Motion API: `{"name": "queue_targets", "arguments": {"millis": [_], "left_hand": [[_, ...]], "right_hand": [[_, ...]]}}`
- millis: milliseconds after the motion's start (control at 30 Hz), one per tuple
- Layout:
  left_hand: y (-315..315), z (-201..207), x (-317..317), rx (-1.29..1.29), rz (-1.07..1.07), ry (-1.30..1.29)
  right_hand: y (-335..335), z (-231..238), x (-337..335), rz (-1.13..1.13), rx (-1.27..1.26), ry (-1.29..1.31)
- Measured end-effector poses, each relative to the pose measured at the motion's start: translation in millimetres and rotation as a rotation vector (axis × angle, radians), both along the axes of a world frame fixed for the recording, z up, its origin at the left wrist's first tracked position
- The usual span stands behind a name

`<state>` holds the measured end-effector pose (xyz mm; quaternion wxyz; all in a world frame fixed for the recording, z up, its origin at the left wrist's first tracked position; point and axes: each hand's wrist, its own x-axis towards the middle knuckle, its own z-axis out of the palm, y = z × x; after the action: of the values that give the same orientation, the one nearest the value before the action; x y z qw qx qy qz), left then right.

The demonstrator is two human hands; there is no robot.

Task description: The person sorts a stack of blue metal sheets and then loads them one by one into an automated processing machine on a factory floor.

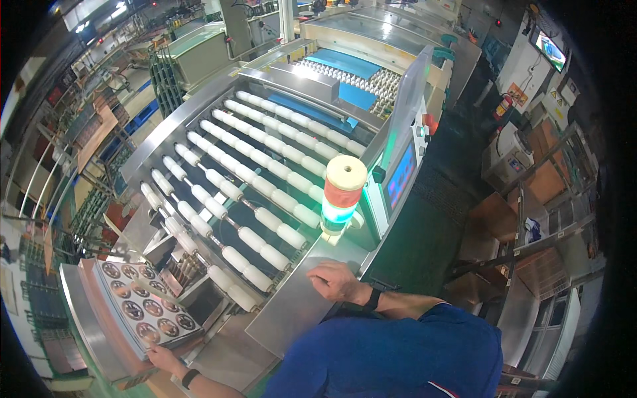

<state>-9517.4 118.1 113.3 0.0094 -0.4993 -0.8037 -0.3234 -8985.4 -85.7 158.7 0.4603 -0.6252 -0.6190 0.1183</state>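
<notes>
At the lower left, a pale flat panel (133, 306) with rows of dark round patterns lies on a copper-coloured stack, tilted in a metal-sided holder (93, 325). My left hand (164, 360) is at its near corner, fingertips closed on the edge; the underside of the grip is hidden. Beside the holder begins a roller conveyor with rows of white rollers (265, 159). My right hand (334, 281) rests, fingers curled and seemingly around nothing, on the steel side plate (285, 325) of the conveyor.
A signal lamp (342, 192), lit green, stands just beyond my right hand, beside a control screen (401, 176). Blue sheets (342, 63) lie farther along the conveyor. Racks and shelves (524, 265) line the right; more racks (99, 139) stand at left.
</notes>
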Motion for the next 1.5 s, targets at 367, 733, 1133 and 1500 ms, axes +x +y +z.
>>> {"name": "queue_targets", "arguments": {"millis": [367, 733, 1133, 1500], "left_hand": [[1, 4, 9, -0.021, 0.017, 0.002], [-3, -30, -31, 0.057, -0.09, -0.126], [-7, 11, 22, 0.11, 0.035, -0.12], [-6, 6, 27, 0.094, -0.01, -0.298]], "right_hand": [[0, 5, 1, -0.003, 0.003, 0.008], [0, 0, -8, -0.072, -0.079, 0.001], [9, 3, -12, 0.018, -0.021, 0.023], [5, 3, -11, 0.013, -0.053, 0.043]]}}
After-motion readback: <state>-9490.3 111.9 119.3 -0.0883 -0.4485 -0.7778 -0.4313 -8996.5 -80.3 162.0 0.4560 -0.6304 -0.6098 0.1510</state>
